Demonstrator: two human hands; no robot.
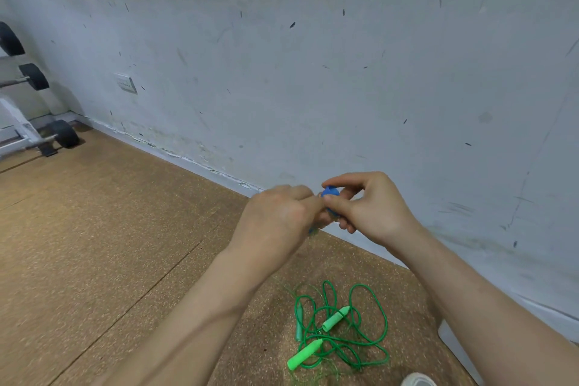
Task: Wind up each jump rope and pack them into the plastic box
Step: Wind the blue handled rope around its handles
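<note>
Both my hands are raised in front of the wall, close together around a blue jump rope (329,192). My right hand (369,207) pinches its blue end between thumb and fingers. My left hand (279,216) is curled round the rest of it, which is mostly hidden; a bit of blue shows below the fist. A green jump rope (341,329) lies loose and tangled on the floor below my arms, with its light green handles among the loops. A corner of the pale plastic box (454,341) shows at the lower right, partly behind my right forearm.
The floor (125,229) is brown speckled cork. A scuffed pale wall (313,72) runs close behind my hands. A white rack with black dumbbells (34,135) stands at the far left. A shoe tip (418,380) shows at the bottom edge.
</note>
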